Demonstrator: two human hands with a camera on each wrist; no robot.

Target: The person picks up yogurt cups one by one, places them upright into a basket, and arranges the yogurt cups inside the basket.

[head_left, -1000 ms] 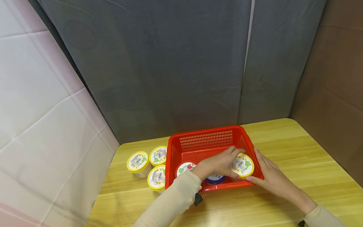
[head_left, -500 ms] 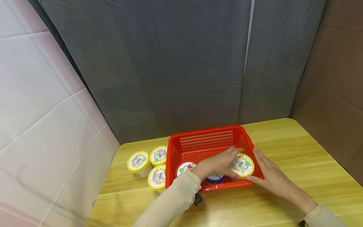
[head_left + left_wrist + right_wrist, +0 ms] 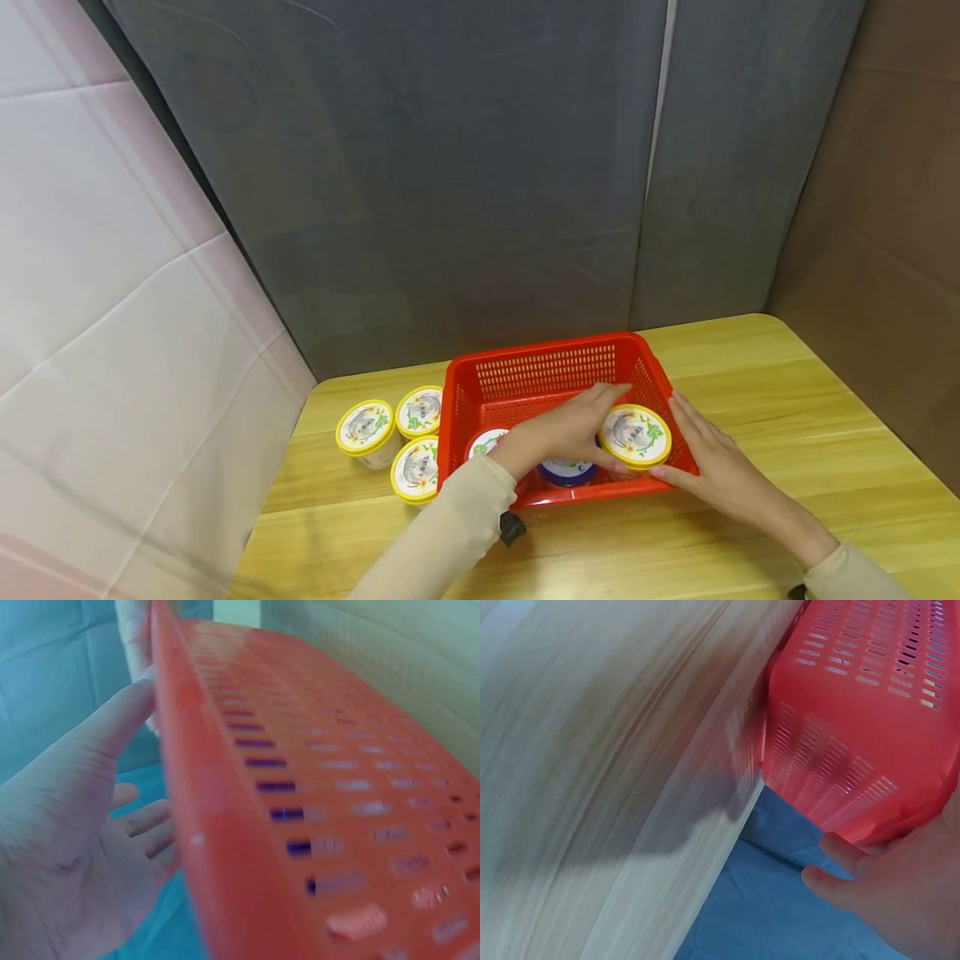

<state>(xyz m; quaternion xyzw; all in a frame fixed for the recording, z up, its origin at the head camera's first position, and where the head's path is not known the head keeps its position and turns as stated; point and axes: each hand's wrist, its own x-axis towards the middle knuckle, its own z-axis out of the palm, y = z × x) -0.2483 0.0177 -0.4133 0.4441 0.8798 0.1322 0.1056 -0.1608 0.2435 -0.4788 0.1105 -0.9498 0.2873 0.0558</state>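
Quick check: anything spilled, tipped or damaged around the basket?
Nothing stands out. The red basket shows no visible damage, the three yellow-lidded tubs beside it stand upright, lids on, and I see no spill. The left hand partly hides the blue-rimmed tub inside, so that one's uncertain.

Both hands (image 3: 564, 433) are bare. Just behind them end long, plain cream sleeves (image 3: 442, 529), softly creased. A small black piece (image 3: 513, 528), its details unclear, shows under the left sleeve, and another piece (image 3: 798, 592) by the right.

Round, yellow-rimmed, floral-lidded tub (image 3: 636, 435), lid-up inside red perforated basket (image 3: 517, 411), toward near right corner.
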